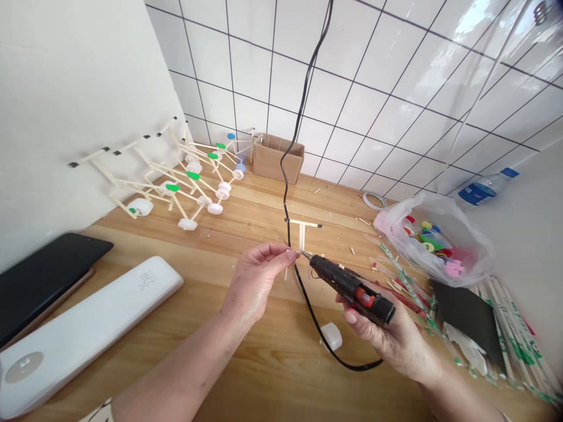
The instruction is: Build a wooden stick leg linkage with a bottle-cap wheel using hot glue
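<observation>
My left hand (257,278) pinches a small frame of thin wooden sticks (302,230) at its lower end and holds it upright above the wooden table (246,357). My right hand (391,337) grips a black hot glue gun (352,288), its nozzle touching the sticks just beside my left fingertips. The gun's black cord (303,105) runs up along the tiled wall and loops on the table under my hands. A white bottle cap (332,336) lies on the table below the gun.
Several stick-and-cap models (185,181) stand at the back left beside a small cardboard box (276,157). A white flat device (83,331) and a black phone (41,275) lie at the left. At the right sit a plastic bag of coloured caps (435,240), packs of sticks (514,340), a tape roll (373,200) and a water bottle (486,189).
</observation>
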Tool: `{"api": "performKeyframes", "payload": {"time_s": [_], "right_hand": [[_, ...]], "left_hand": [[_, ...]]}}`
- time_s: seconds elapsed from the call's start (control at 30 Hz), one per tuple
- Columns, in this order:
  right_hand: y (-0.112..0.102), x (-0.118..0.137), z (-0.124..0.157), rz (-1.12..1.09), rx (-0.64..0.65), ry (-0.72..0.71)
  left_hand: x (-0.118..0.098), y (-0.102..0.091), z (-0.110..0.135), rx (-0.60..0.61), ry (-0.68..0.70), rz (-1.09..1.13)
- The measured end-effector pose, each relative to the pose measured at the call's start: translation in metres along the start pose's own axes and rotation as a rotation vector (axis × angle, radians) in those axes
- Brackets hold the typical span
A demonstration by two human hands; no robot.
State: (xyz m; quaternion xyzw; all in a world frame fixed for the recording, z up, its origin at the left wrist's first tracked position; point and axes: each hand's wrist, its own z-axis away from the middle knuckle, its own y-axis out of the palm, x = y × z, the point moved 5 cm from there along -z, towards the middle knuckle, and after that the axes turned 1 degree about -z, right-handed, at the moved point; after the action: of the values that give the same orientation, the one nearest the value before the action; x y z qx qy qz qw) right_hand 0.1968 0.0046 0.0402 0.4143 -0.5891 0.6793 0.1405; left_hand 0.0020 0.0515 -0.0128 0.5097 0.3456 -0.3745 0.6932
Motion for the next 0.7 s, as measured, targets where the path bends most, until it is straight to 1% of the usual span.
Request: {"api": "performKeyframes", "payload": {"time_s": [0.13, 0.3, 0.7], "right_hand": [[-0.0013, 0.0011, -0.0002, 0.025, -0.012, -0.014], [-0.0003, 0.0017, -0.0015, 0.041, 0.005, -0.020], [-0.0002, 0.0024, -0.0015, 0.023, 0.007, 0.010]], "left_hand": [[-0.0007, -0.0002, 0.0002, -0.006, 0.007, -0.004], [-0.0013, 0.0000, 0.0007, -0.002, 0.014, -0.025], [-0.0038, 0.0014, 0.0019, -0.014, 0.031, -0.045]]}}
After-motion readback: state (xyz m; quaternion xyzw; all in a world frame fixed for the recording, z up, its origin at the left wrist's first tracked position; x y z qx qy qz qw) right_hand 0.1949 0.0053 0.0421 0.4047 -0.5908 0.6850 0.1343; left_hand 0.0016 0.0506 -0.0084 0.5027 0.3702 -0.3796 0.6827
